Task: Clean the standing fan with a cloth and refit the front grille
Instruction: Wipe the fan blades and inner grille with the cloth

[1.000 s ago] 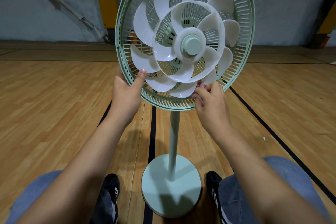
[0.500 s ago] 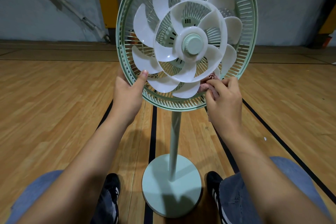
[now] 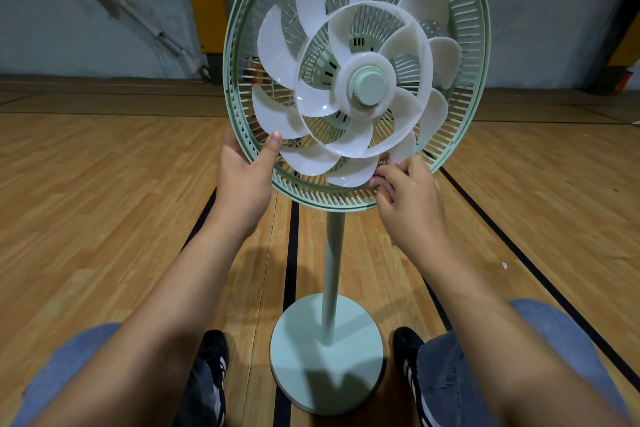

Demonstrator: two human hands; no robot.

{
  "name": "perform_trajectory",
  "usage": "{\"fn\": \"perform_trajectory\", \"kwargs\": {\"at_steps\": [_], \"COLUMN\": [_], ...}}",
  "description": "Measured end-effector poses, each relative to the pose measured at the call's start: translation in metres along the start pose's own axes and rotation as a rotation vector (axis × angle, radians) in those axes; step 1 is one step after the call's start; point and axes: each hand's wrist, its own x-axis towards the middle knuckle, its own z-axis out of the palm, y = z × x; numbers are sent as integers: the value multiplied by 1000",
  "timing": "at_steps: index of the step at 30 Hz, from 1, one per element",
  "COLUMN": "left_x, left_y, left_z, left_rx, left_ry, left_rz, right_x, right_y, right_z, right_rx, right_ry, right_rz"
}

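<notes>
I see my left hand (image 3: 242, 177) gripping the lower left rim of the fan's green rear grille (image 3: 311, 196), thumb laid up along the front of the rim with its tip just below the nearest white blade, and the other fingers hidden behind the grille. My right hand (image 3: 412, 199) is at the bottom right of the same rim, its fingers (image 3: 388, 180) curled tight and pinching a small pinkish cloth (image 3: 382, 163), only a crumpled bit of which shows above my knuckles. The cloth touches the grille bars right under the lowest blades (image 3: 349, 172), between my fingers and the blade tips. The fan (image 3: 356, 80) stands upright straight ahead of both hands, its head open at the front so the white blades and the green hub cap (image 3: 369, 85) are bare; I cannot see the front grille anywhere in view. Below my hands the pale pole (image 3: 330, 270) runs down to the round base (image 3: 327, 354), which sits on the wooden floor (image 3: 104, 201) over a black line, between my two black shoes (image 3: 211, 374). My knees in blue jeans frame the bottom corners. Beyond the fan, well past my fingers, a grey wall (image 3: 86, 38) meets the floor.
</notes>
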Motion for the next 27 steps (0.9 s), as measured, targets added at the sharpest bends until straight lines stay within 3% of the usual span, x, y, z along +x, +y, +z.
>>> {"fn": "perform_trajectory", "kwargs": {"at_steps": [4,10,14,19,27], "left_x": [-1,-2,-2,-2,-2], "left_y": [0,1,3,4,3], "left_z": [1,1,1,1,2], "left_rx": [2,-1,-14,-10,-17], "left_ry": [-3,9,10,10,-5], "left_rz": [3,0,0,-13,-6], "right_x": [1,4,7,8,7], "right_y": [-1,-1,2,6,8], "right_z": [-1,-12,-25,-33,-8], "right_rx": [-29,49,154,265,181], "right_ry": [-90,-96,41,267,149], "right_rz": [18,145,214,138,23]}}
